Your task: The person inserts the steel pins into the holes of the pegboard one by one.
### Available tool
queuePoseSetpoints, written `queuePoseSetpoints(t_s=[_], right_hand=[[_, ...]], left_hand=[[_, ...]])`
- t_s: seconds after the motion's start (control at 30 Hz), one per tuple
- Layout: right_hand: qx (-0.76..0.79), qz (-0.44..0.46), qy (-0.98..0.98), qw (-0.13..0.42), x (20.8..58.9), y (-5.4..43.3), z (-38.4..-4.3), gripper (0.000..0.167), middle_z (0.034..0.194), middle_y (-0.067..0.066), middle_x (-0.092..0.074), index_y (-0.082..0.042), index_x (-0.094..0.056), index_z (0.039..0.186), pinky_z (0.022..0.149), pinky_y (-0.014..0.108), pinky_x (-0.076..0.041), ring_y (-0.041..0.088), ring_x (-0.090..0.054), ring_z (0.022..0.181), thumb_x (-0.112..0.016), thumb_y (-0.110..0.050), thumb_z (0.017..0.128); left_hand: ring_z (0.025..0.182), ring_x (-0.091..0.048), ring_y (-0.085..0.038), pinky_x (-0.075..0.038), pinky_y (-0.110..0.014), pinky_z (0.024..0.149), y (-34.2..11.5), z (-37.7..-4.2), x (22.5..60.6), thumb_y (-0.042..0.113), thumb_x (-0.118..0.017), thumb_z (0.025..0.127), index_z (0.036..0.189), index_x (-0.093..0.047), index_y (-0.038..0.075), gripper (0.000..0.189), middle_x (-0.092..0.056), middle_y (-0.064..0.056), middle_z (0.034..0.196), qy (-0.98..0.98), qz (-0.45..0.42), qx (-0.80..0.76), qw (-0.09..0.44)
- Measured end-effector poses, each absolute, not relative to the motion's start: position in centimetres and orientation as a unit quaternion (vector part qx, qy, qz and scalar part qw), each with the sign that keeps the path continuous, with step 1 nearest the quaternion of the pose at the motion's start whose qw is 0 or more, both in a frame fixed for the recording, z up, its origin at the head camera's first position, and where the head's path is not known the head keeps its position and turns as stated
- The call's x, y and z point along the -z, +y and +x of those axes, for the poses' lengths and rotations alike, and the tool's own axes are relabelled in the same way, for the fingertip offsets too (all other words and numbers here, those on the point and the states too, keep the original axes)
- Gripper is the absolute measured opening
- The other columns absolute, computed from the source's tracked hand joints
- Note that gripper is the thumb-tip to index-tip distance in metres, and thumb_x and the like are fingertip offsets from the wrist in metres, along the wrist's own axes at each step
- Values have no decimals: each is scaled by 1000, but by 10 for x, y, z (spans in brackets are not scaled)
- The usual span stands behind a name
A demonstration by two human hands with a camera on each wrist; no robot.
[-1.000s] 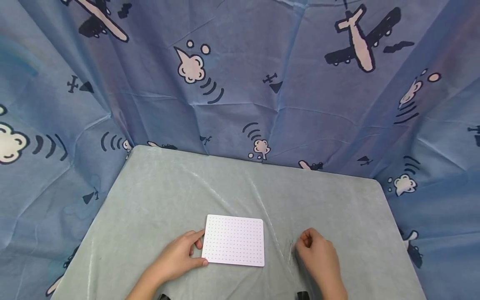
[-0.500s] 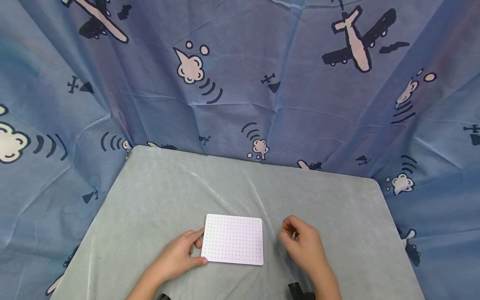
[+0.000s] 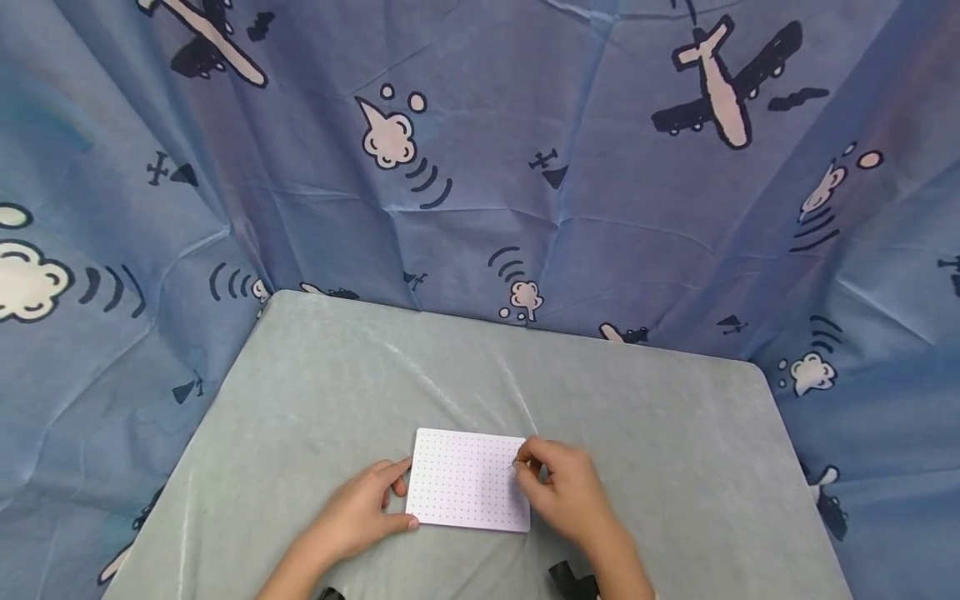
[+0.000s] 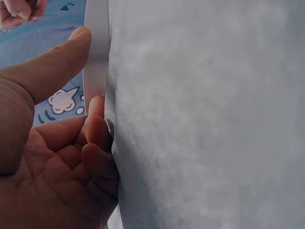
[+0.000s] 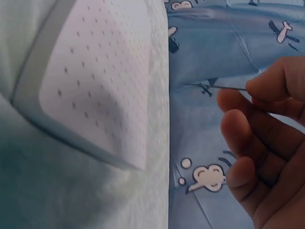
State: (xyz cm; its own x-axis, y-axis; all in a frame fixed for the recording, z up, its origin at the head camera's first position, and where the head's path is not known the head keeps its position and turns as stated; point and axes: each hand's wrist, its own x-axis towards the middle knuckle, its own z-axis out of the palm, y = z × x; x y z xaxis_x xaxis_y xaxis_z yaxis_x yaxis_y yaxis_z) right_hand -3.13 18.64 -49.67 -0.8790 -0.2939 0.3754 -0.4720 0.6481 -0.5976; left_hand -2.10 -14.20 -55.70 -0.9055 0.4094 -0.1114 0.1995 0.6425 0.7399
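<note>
A white pegboard (image 3: 468,483) with rows of small holes lies flat on the table. My left hand (image 3: 360,517) rests at its left side, thumb and index finger stretched along the edge. In the left wrist view the thumb (image 4: 66,55) touches the board's side wall (image 4: 96,62), and the other fingers are bent against the tabletop. My right hand (image 3: 566,487) is over the board's right edge. Between thumb and index finger it pinches a thin metal pin (image 5: 228,88), which points left, above the board. The pin's rear end is hidden in the fingers.
A pale grey cloth covers the table (image 3: 337,375). Behind and beside it hangs a blue curtain (image 3: 465,167) printed with planes and clouds. A black wrist device (image 3: 572,581) sits by the right forearm.
My right hand has moved left from beside several thin pins on the table to the board's right edge, carrying one pin. It now covers where those pins lay. The left hand has stayed put.
</note>
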Motion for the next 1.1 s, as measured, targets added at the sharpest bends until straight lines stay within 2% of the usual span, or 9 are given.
queuePoseSetpoints(t_s=[0.23, 0.5, 1.1], right_hand=[[-344, 259, -895, 116, 506, 170, -32, 31, 77, -20, -59, -28, -66, 85, 56, 13, -41, 1, -53, 62, -76, 1, 84], [-335, 278, -894, 112, 514, 160, -31, 27, 77, -19, -59, -27, -66, 85, 58, 14, -40, 6, -56, 61, -78, -3, 86], [-316, 269, -904, 105, 526, 156, -33, 29, 75, -21, -56, -28, -65, 82, 60, 15, -42, -4, -49, 66, -80, -4, 84]], left_hand=[[72, -46, -1, -42, -26, 66, -142, -21, 558, 30, -100, 79, 149, -64, 1, 83, -56, 16, 98, 897, 167, -385, 137], [72, -46, -1, -42, -26, 66, -142, -22, 557, 29, -100, 79, 149, -63, 2, 84, -57, 16, 98, 898, 168, -384, 136], [72, -46, -1, -42, -27, 66, -142, -21, 556, 29, -100, 79, 150, -63, 0, 84, -57, 15, 97, 896, 165, -387, 140]])
